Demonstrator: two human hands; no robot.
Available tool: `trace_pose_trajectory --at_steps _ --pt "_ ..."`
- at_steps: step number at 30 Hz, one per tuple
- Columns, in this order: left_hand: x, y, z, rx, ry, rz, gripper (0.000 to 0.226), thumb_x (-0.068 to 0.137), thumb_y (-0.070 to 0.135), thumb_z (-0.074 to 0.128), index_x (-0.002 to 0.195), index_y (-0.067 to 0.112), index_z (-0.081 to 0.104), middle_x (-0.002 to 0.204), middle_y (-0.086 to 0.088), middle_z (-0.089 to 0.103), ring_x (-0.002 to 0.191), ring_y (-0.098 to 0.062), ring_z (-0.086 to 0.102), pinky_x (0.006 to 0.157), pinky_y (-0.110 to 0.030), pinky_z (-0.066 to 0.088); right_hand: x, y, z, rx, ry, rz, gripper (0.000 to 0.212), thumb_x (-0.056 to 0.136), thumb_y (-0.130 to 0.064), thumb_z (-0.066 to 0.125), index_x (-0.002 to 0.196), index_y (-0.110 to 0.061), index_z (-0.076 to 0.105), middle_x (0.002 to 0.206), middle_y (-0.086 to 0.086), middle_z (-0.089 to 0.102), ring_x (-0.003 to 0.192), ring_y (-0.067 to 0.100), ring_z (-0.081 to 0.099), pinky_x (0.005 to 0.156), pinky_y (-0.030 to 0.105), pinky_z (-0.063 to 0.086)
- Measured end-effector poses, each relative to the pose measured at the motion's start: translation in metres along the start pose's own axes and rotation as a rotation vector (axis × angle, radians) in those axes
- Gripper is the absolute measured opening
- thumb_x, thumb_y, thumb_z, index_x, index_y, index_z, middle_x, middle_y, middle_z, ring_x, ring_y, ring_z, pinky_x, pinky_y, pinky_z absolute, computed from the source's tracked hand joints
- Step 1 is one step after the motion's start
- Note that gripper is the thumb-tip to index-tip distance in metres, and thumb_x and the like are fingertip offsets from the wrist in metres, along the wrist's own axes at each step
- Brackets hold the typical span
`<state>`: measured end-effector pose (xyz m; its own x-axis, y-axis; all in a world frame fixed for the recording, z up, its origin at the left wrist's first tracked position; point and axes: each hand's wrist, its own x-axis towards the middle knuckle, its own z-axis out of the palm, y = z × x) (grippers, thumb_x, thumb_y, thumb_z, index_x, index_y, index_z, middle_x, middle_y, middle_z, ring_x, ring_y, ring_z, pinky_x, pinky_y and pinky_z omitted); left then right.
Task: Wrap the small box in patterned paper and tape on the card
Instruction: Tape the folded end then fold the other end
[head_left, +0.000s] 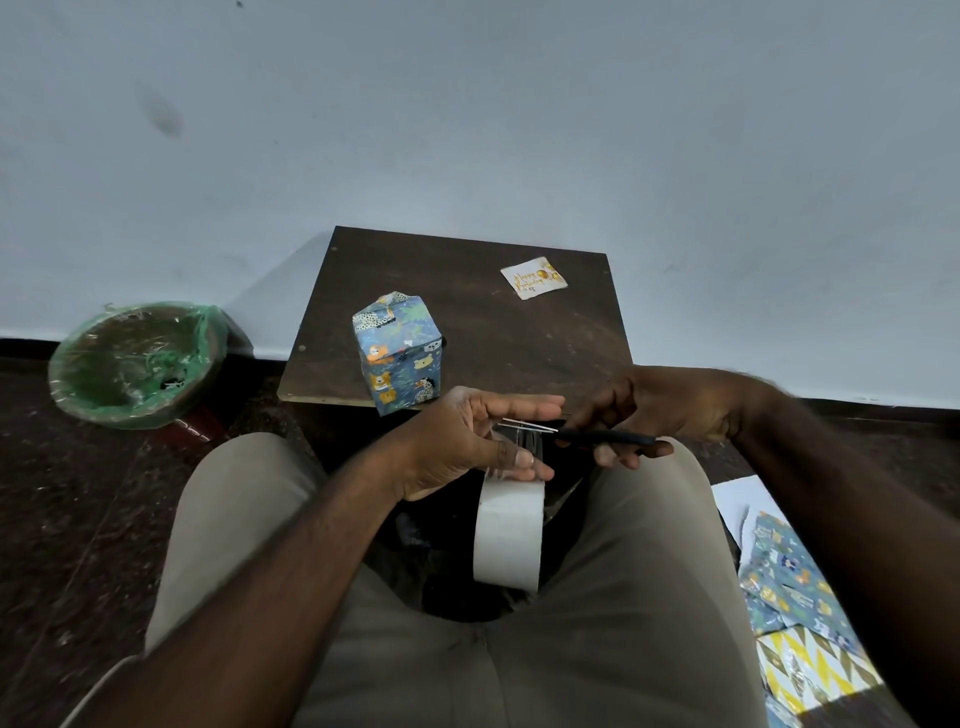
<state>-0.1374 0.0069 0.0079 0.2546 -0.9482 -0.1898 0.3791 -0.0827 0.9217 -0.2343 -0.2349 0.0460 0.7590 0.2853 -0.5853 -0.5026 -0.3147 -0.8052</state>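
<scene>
The small box (399, 353), wrapped in blue animal-patterned paper, stands near the front left edge of a dark wooden board (483, 322). A white birthday card (533, 278) lies at the board's back right. Over my lap, my left hand (467, 441) pinches a strip of clear tape pulled up from a white tape roll (509, 535) that hangs below it. My right hand (660, 410) grips black-handled scissors (587, 434) whose open blades straddle the tape strip.
A bin lined with a green bag (137, 364) stands on the floor to the left. Sheets of patterned wrapping paper (795, 608) lie on the floor at the right. A pale wall rises behind the board.
</scene>
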Motion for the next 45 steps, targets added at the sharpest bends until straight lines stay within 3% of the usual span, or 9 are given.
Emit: trace_pose_trajectory --at_steps 4,10,16,23,28,35,38,42,45 --pt "-0.002 0.000 0.000 0.023 -0.010 -0.033 0.051 0.084 -0.013 0.062 0.133 0.002 0.056 0.099 -0.007 0.077 0.093 -0.028 0.074 0.087 -0.033 0.059 0.000 0.000 0.002 0.000 0.008 0.003 0.044 0.065 -0.022 0.074 0.110 -0.019 0.075 0.081 0.005 0.074 0.054 0.009 0.059 0.038 0.014 0.036" --pt "-0.001 -0.002 0.000 0.013 0.012 -0.035 0.052 0.082 -0.009 0.065 0.132 0.002 0.059 0.104 -0.032 0.069 0.095 -0.033 0.073 0.090 -0.037 0.058 -0.002 -0.003 0.007 -0.060 0.049 0.000 0.042 0.061 -0.029 0.079 0.103 -0.030 0.079 0.082 0.008 0.074 0.051 0.008 0.056 0.038 0.014 0.032" --pt "-0.001 -0.001 0.003 0.023 -0.019 -0.039 0.052 0.085 -0.016 0.060 0.133 0.002 0.057 0.093 -0.007 0.077 0.089 -0.024 0.075 0.080 -0.026 0.059 -0.006 -0.005 0.008 -0.091 0.062 0.017 0.046 0.061 -0.034 0.079 0.107 -0.030 0.078 0.084 0.009 0.074 0.056 0.008 0.056 0.050 0.024 0.035" --pt "-0.001 -0.002 0.001 0.010 -0.006 -0.039 0.051 0.084 -0.016 0.062 0.132 0.002 0.058 0.098 -0.013 0.076 0.092 -0.027 0.074 0.083 -0.029 0.059 -0.006 -0.006 0.011 -0.108 0.107 0.004 0.039 0.072 -0.021 0.084 0.110 -0.023 0.078 0.088 0.017 0.072 0.060 0.008 0.056 0.055 0.018 0.046" --pt "0.001 -0.004 0.000 0.003 -0.006 -0.036 0.052 0.084 -0.015 0.063 0.132 0.003 0.059 0.110 -0.025 0.071 0.094 -0.030 0.073 0.089 -0.036 0.059 -0.007 -0.008 0.014 -0.117 0.128 0.009 0.048 0.062 -0.037 0.084 0.108 -0.025 0.078 0.088 0.014 0.075 0.070 0.014 0.059 0.056 0.020 0.047" --pt "0.000 -0.004 -0.001 0.023 0.015 -0.045 0.063 0.081 -0.020 0.063 0.139 0.004 0.052 0.134 -0.008 0.063 0.094 -0.028 0.073 0.087 -0.034 0.059 -0.018 -0.023 0.016 -0.141 0.112 -0.012 0.038 0.071 -0.015 0.087 0.108 -0.020 0.078 0.085 0.019 0.074 0.053 0.005 0.057 0.051 0.022 0.042" --pt "0.001 -0.004 -0.002 0.002 0.058 -0.047 0.062 0.080 -0.019 0.066 0.136 0.005 0.055 0.141 0.000 0.057 0.093 -0.028 0.073 0.085 -0.033 0.059 -0.026 -0.032 0.015 -0.153 0.101 -0.045 0.038 0.068 -0.025 0.086 0.105 -0.029 0.079 0.081 0.020 0.073 0.052 0.011 0.056 0.048 0.020 0.037" --pt "0.005 -0.007 -0.004 0.045 0.173 -0.008 0.067 0.079 -0.014 0.070 0.140 0.009 0.051 0.149 0.002 0.047 0.093 -0.030 0.074 0.085 -0.033 0.060 -0.017 -0.022 -0.003 0.048 0.455 -0.165 0.028 0.087 0.008 0.064 0.105 -0.014 0.063 0.078 0.017 0.072 0.050 0.020 0.061 0.041 0.021 0.040" --pt "0.009 -0.012 -0.004 0.028 0.301 0.033 0.072 0.075 -0.014 0.073 0.140 0.008 0.050 0.149 -0.001 0.046 0.104 -0.032 0.070 0.081 -0.027 0.059 0.010 0.003 -0.016 -0.054 0.854 -0.071 0.021 0.083 0.000 0.075 0.088 -0.007 0.056 0.082 0.036 0.064 0.055 0.019 0.062 0.046 0.021 0.041"
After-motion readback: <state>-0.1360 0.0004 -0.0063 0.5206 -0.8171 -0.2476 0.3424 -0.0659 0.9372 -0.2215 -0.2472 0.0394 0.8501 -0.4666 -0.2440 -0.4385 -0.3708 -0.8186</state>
